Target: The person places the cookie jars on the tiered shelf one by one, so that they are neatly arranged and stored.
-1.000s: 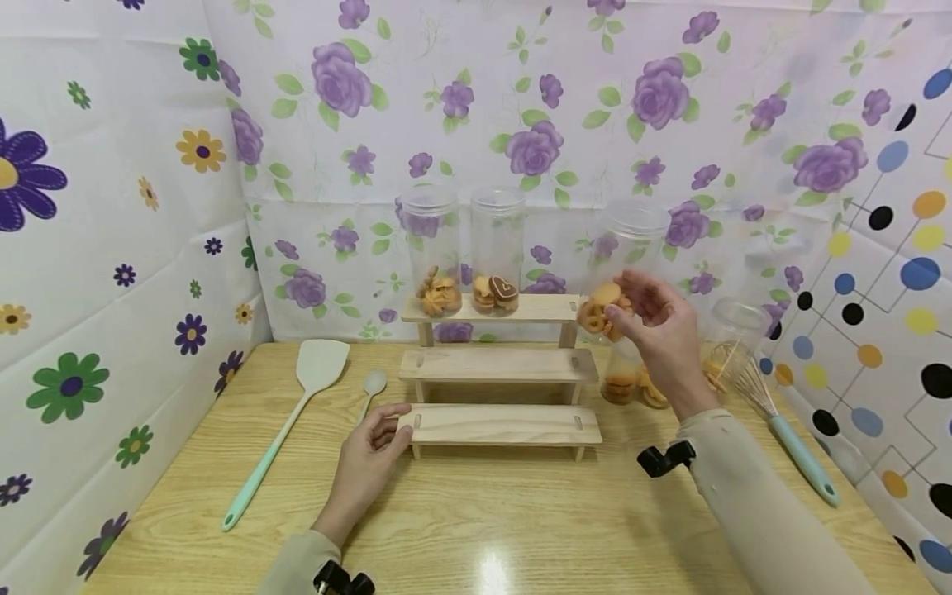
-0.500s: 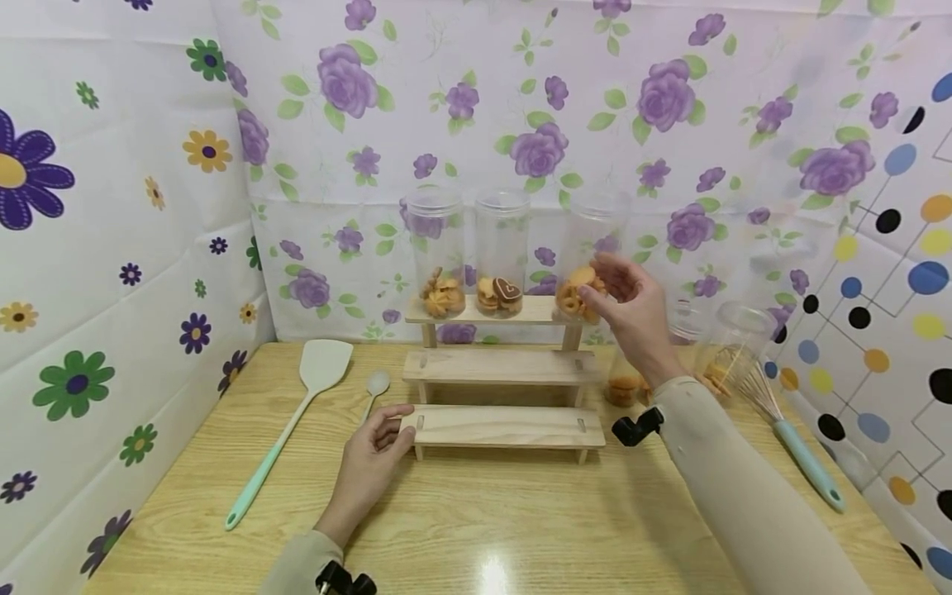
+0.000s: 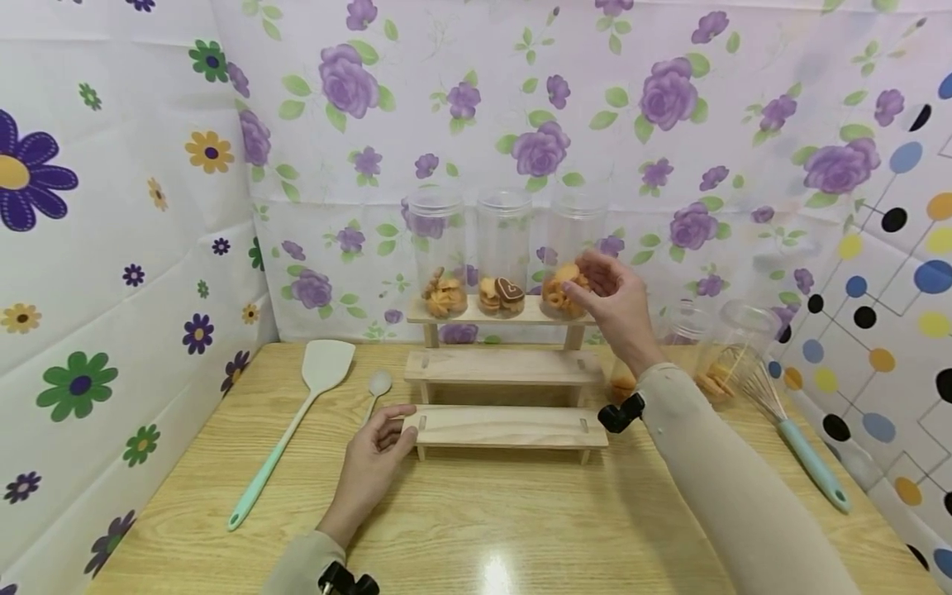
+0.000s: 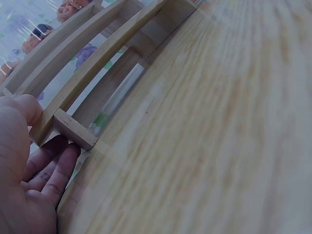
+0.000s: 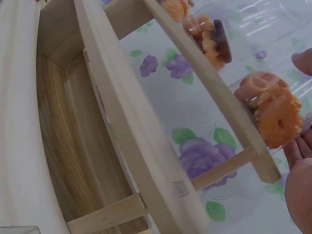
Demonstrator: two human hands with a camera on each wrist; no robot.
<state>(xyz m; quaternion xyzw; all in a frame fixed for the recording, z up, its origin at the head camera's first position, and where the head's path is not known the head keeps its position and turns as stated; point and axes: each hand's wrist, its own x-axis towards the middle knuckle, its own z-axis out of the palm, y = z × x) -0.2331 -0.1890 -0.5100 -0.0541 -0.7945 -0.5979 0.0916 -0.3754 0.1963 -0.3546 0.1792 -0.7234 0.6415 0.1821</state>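
Note:
My left hand [image 3: 374, 454] grips the left end of the lowest step of a three-step wooden display rack [image 3: 506, 423]. In the left wrist view the thumb lies on top of the board, the fingers [image 4: 63, 170] by its leg. At the rack's top right, my right hand [image 3: 616, 302] holds a clear cookie jar [image 3: 576, 235] around its lower right side. Its base is at the top board, and ring-shaped cookies [image 5: 279, 116] fill the bottom. Two similar jars stand to its left: one with a heart-shaped cookie [image 3: 502, 240], one with yellowish cookies [image 3: 439, 240].
Right of the rack stand more clear jars [image 3: 744, 330] with cookies, one partly hidden by the right arm. A whisk [image 3: 806, 459] leans there. On the left lie a spatula [image 3: 316, 372] and a small spoon [image 3: 379, 384]. Flowered cloth [image 3: 535, 66] closes off the back.
My right hand has carried the jar leftward from beyond the rack's right end to over the top step, beside the other jars. The left hand has kept its grip on the lowest step.

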